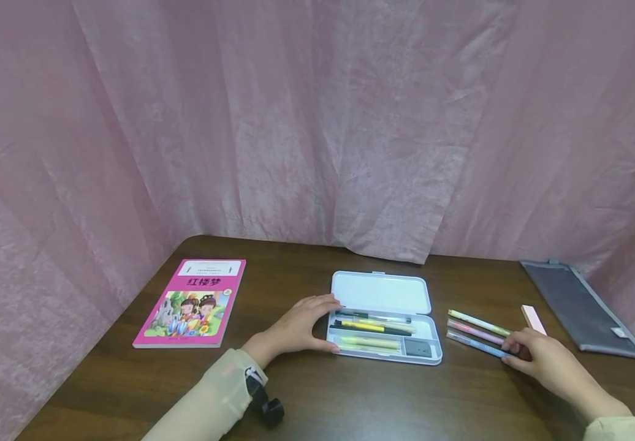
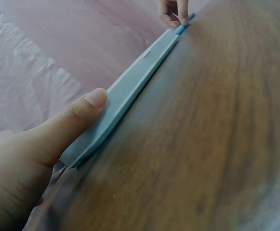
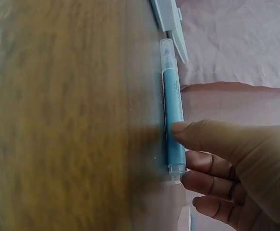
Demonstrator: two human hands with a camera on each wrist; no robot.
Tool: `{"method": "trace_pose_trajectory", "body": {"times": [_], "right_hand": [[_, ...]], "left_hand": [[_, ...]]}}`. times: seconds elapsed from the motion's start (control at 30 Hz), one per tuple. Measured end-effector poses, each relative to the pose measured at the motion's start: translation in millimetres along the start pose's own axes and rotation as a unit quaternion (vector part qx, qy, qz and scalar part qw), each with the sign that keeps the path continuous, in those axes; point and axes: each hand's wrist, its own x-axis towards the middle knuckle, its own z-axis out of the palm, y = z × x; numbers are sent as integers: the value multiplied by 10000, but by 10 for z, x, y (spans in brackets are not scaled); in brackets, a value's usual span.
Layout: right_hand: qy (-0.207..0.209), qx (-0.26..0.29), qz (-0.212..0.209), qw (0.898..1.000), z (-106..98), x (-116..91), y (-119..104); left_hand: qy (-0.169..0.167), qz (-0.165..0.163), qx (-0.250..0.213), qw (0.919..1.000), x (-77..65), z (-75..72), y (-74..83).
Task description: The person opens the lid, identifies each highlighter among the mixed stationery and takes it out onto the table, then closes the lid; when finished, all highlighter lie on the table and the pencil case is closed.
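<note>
An open white pencil case (image 1: 437,352) lies on the table with its lid folded back. Inside are several pens, a yellow-and-black pen (image 1: 369,326), pale yellow highlighters (image 1: 369,343) and a dark grey block (image 1: 418,348). My left hand (image 1: 301,324) holds the case's left end, its thumb along the near side in the left wrist view. To the right, my right hand (image 1: 549,364) pinches the rear end of a blue highlighter (image 3: 174,110), thumb on its near side. A pink highlighter (image 1: 474,331) and a yellow-green one (image 1: 477,321) lie beside it, their right ends at my fingers.
A pink picture-covered book (image 1: 189,306) lies at the left of the brown table (image 1: 295,398). Beyond my right hand are a white-and-pink eraser-like block (image 1: 533,319) and a flat grey mesh pouch (image 1: 585,312). A pink curtain (image 1: 317,122) hangs along the back edge.
</note>
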Motion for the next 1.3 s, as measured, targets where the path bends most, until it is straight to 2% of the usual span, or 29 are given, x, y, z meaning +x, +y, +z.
{"method": "trace_pose_trajectory", "body": {"times": [0.3,0.63,0.93,1.13,1.3], "right_hand": [[-48,25,8,10000,-149,78,-44],[-410,-107,86,9991,-365,308,-174],[-596,85,98,9981,-480,517,-355],[-942,150,145,9953,-507,668,-504],[-1039,248,126,9942,-473,777,-631]], "left_hand": [[31,57,-76,10000,0,17,-3],[133,130,-94,9998,-9,10,-2],[139,121,-106,9998,-8,5,-6],[66,40,-104,9999,-11,9,-8],[63,43,-103,9999,-10,13,-4]]}}
